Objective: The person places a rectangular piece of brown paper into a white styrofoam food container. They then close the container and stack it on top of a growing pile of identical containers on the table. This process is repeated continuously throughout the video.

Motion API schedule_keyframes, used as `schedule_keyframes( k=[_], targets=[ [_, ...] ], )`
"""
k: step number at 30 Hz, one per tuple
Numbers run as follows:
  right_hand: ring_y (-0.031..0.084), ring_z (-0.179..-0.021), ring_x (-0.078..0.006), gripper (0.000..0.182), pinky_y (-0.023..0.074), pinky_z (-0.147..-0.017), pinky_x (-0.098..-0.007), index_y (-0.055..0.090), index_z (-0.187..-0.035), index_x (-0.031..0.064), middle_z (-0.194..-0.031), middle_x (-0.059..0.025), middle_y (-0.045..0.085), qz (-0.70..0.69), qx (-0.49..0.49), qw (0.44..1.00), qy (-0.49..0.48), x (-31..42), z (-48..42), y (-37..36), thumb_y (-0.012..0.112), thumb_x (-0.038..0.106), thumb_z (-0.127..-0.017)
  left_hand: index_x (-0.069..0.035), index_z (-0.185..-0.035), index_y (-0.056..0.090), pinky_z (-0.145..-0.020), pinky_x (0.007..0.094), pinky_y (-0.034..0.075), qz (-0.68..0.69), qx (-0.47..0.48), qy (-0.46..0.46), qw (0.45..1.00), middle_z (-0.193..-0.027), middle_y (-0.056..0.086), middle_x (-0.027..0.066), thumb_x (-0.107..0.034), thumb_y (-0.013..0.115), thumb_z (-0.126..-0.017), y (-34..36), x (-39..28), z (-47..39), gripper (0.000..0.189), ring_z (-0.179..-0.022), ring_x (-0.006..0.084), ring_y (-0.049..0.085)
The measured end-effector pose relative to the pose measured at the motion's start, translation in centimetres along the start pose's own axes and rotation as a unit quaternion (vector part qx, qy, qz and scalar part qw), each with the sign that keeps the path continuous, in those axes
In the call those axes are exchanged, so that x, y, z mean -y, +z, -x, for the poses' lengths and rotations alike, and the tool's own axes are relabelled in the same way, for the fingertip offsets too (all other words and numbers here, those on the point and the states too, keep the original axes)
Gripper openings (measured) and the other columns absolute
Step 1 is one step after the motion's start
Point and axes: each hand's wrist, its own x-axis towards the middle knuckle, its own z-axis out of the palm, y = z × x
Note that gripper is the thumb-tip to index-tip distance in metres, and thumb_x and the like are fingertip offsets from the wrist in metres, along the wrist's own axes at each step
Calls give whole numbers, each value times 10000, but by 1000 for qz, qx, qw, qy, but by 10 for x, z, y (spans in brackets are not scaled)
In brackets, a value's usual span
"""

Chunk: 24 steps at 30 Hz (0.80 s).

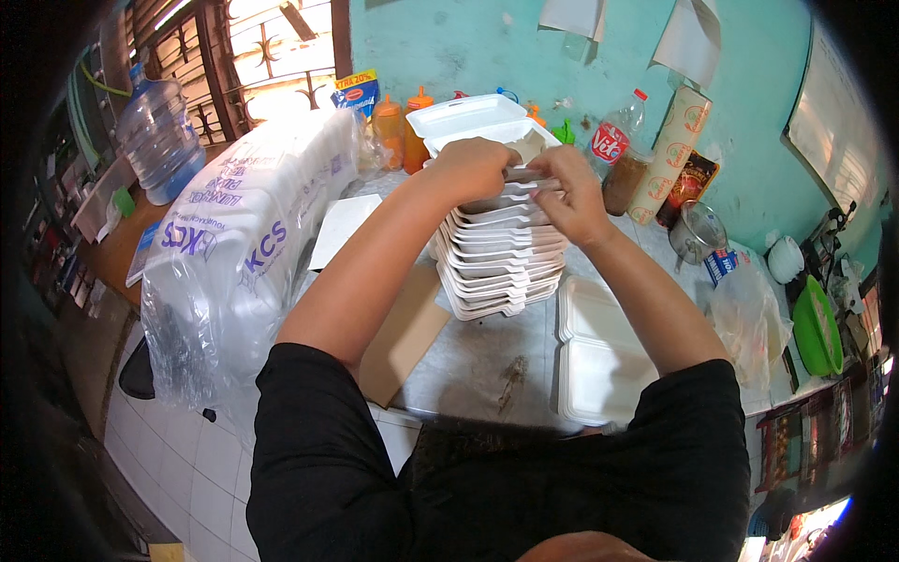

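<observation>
A tall stack of white foam lunch boxes [502, 253] rises before me, leaning slightly. On top, a lunch box [470, 116] has its lid raised at the back, and a brownish paper liner [530, 146] shows inside. My left hand [474, 165] is curled over the front of this box, its fingertips partly hidden. From the other side, my right hand [572, 197] pinches the front rim between thumb and fingers. More foam lunch boxes [604, 379] lie opened flat and nested under my right forearm. A brown cardboard sheet [407, 337] lies beneath my left forearm.
A large plastic bag of foam boxes [232, 246] fills the left side. Orange sauce bottles [418, 123] and a mayonnaise pouch [357, 91] stand behind. Along the wall are a plastic bottle [618, 133], a paper roll [671, 154] and a clear measuring cup [697, 232].
</observation>
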Motion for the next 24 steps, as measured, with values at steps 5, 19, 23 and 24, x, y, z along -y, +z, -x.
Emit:
schedule_keyframes(
  k=[5, 19, 23, 24],
  targets=[
    [529, -908, -322, 317, 404, -812, -412, 593, -935, 53, -908, -131, 585, 39, -22, 999, 5, -19, -15, -10, 524, 180, -653, -165, -1114, 637, -770, 377, 475, 39, -12, 34, 999, -969, 662, 117, -159, 557, -805, 3, -3, 3, 319, -895, 297, 621],
    [571, -911, -285, 339, 329, -949, -453, 660, -887, 111, -911, -120, 649, 89, 338, 919, 180, -35, 6, 12, 415, 332, -808, -74, -1246, 534, -1010, 390, 338, 24, 208, -77, 975, -1270, 503, 223, -663, 217, -885, 32, 13, -26, 761, -1201, 364, 454],
    [578, -946, -306, 449, 373, -918, -430, 655, -962, 117, -1003, -133, 640, 87, 395, 890, 212, -40, 11, 18, 358, 432, -845, -87, -1185, 593, -965, 396, 380, 7, 190, -107, 976, -1216, 558, 189, -648, 221, -883, 48, 5, -17, 737, -1150, 351, 504],
    [577, -987, -313, 499, 390, -901, -428, 655, -1021, 125, -1054, -146, 629, 54, 401, 885, 232, -35, 12, 17, 349, 482, -853, -97, -1182, 597, -954, 395, 391, -12, 199, -129, 971, -1202, 570, 180, -646, 214, -883, 45, -1, -9, 733, -1143, 337, 514]
  ],
)
